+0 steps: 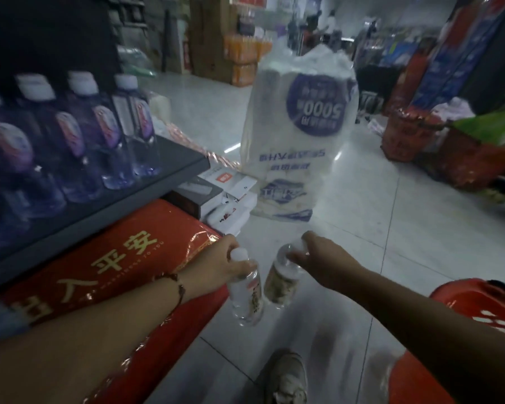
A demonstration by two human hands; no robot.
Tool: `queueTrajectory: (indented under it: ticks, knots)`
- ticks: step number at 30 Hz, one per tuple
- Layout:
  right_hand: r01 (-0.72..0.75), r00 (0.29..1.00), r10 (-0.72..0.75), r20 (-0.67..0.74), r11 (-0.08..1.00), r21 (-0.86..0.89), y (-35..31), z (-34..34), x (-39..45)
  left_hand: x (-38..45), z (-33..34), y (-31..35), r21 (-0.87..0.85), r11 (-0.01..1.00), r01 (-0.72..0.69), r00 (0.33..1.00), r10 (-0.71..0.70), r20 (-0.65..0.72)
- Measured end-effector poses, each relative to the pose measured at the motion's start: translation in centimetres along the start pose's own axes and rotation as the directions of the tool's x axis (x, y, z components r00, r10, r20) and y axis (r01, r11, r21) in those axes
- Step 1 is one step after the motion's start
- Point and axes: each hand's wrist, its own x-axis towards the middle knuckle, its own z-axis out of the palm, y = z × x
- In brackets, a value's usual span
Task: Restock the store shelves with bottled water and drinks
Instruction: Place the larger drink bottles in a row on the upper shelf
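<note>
Carrying one bottle per hand by the neck, left hand grips a bottle, right hand pinches another bottle, ready for the shelf at upper left.

Your left arm entered from the lower left edge and reached forward, forearm bare, a beaded bracelet on the wrist. Your left hand was curled round the neck of a bottle that hung cap-up below the fingers. Your right arm came in from the lower right edge, bare, angled up and leftward. Your right hand gripped a second bottle at its cap, thumb side toward the left hand. The two hands were near each other, not touching. One shoe showed at the bottom edge.
</note>
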Motion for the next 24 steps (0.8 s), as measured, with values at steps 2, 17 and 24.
queueTrajectory:
  ticks: [2, 17, 24]
  knots:
    - [0.132, 0.988, -0.116, -0.097, 0.975, 0.179, -1.9, -1.6, -2.9, -3.1, -1.0, 2.5, -0.14, 0.989, -0.038, 0.995, 0.024, -0.097]
    - [0.252, 0.885, -0.463, -0.047, 0.391, 0.885, -19.7, 2.7, -15.1, -27.2, -7.1, 7.4, -0.303, 0.95, 0.072, 0.779, -0.243, -0.578]
    - [0.254, 0.685, -0.723, 0.089, 0.351, 0.901, -29.8, 5.3, -18.0, -36.1, -11.5, 4.8, -0.34, 0.931, 0.134, 0.774, -0.313, -0.551]
